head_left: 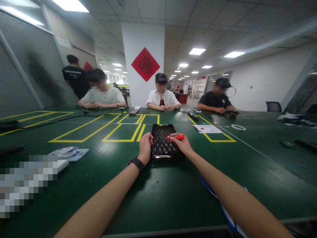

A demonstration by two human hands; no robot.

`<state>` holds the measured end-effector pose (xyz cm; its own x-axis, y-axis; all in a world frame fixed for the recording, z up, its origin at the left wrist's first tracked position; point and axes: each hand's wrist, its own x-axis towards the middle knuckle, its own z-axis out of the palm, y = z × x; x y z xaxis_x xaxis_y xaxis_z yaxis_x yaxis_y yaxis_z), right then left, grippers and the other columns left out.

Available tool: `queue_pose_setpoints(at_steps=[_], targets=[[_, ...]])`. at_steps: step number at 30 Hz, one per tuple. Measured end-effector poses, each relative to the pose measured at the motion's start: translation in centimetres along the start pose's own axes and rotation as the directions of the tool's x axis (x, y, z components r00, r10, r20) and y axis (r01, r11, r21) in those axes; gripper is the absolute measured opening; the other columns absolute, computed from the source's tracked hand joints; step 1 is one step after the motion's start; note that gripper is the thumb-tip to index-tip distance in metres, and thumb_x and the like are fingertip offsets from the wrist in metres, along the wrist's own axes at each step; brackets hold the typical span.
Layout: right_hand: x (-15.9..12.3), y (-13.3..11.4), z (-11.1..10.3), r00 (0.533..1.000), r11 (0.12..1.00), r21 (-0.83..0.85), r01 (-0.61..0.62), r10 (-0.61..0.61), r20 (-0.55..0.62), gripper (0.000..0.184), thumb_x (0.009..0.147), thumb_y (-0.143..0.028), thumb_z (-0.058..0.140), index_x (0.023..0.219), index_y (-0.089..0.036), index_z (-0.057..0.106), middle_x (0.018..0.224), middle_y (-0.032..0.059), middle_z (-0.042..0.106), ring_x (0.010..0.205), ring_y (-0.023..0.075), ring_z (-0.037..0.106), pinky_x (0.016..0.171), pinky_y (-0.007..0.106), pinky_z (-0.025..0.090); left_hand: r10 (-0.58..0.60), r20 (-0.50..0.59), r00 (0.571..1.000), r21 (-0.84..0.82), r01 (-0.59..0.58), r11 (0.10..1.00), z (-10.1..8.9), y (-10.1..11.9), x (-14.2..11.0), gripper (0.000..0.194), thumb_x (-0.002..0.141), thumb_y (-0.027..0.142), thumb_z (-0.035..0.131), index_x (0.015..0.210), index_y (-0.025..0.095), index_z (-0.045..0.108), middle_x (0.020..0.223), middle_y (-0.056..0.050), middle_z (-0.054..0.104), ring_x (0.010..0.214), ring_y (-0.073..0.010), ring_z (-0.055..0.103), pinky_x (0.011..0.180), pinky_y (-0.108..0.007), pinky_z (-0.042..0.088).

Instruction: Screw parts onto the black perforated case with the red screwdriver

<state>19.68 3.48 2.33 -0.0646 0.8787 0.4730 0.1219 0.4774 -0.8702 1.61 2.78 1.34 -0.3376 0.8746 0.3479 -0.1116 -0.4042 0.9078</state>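
Bench: green, carrying the black case from which we take every place.
Watch: dark strap on the left wrist, just nearer than the case's left side.
Left hand: beside the case's left edge, fingers curled in; we judge it is there to steady the case, but cannot tell whether it grips anything.
Right hand: at the case's right edge, grasping a screwdriver by its red handle, a grip we think suits fine control.
Shaft: above the case, pointing left; we cannot tell whether its tip touches anything.
Pockets: rows facing up inside the case, which lies between both hands, presumably for easy reach.
Yellow tape: left of the case and beyond, laid in rectangles, perhaps to mark out places.
White sheet: flat, beyond the case to its right, likely set aside from the hands.
Co-workers: three seated beyond the case, across the bench.
Pillar: behind them, bearing a red diamond.
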Motion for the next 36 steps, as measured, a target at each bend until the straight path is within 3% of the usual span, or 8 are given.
queue_pose_setpoints(at_steps=[7,10,16,24,36], targets=[[0.4,0.4,-0.5,0.978,1.000,0.000,0.006,-0.006,-0.209,0.026,0.068,-0.041,0.059,0.064,-0.016,0.065,0.061,0.0029,0.065,0.065,0.0166,0.061,0.073,0.029,0.044,-0.001,0.086,0.996,0.136,-0.011,0.991,0.1,-0.4,0.1,0.022,0.076,0.035,0.049,0.069,0.015,0.055,0.058,0.003,0.049,0.053,-0.0088,0.045,0.051,-0.020,0.036],[0.6,0.7,-0.6,0.946,0.998,0.063,-0.016,0.035,-0.322,0.029,0.069,-0.041,0.058,0.058,-0.015,0.062,0.054,0.0021,0.061,0.058,0.0146,0.058,0.067,0.028,0.043,0.041,0.121,0.992,0.260,-0.071,0.963,0.1,-0.7,0.2,0.014,0.072,0.027,0.054,0.079,0.016,0.058,0.068,0.000,0.057,0.062,-0.0109,0.051,0.059,-0.022,0.040],[0.8,0.8,-0.8,0.870,0.968,0.250,0.009,0.116,-0.480,0.026,0.069,-0.040,0.057,0.060,-0.015,0.058,0.045,-0.0033,0.050,0.043,0.0098,0.045,0.052,0.025,0.037,0.125,0.259,0.958,0.440,-0.232,0.867,0.2,-1.1,0.1,0.022,0.064,0.018,0.062,0.085,0.015,0.057,0.078,-0.003,0.059,0.063,-0.0115,0.052,0.064,-0.026,0.042],[0.8,0.6,-0.6,0.869,0.949,0.311,0.056,0.106,-0.483,0.024,0.069,-0.037,0.056,0.061,-0.015,0.057,0.049,-0.0027,0.052,0.042,0.0079,0.040,0.049,0.024,0.034,0.134,0.316,0.939,0.462,-0.275,0.843,0.3,-0.9,-0.3,0.013,0.066,0.017,0.063,0.077,0.016,0.057,0.070,0.000,0.058,0.062,-0.0117,0.053,0.060,-0.025,0.042],[0.5,0.2,-0.4,0.879,0.949,0.306,0.074,0.083,-0.470,0.024,0.070,-0.037,0.055,0.060,-0.015,0.057,0.051,-0.0024,0.053,0.042,0.0073,0.039,0.046,0.023,0.032,0.127,0.319,0.939,0.459,-0.271,0.846,0.3,-1.2,-0.2,0.016,0.065,0.013,0.061,0.080,0.016,0.055,0.069,0.000,0.057,0.062,-0.0115,0.054,0.060,-0.024,0.042]])
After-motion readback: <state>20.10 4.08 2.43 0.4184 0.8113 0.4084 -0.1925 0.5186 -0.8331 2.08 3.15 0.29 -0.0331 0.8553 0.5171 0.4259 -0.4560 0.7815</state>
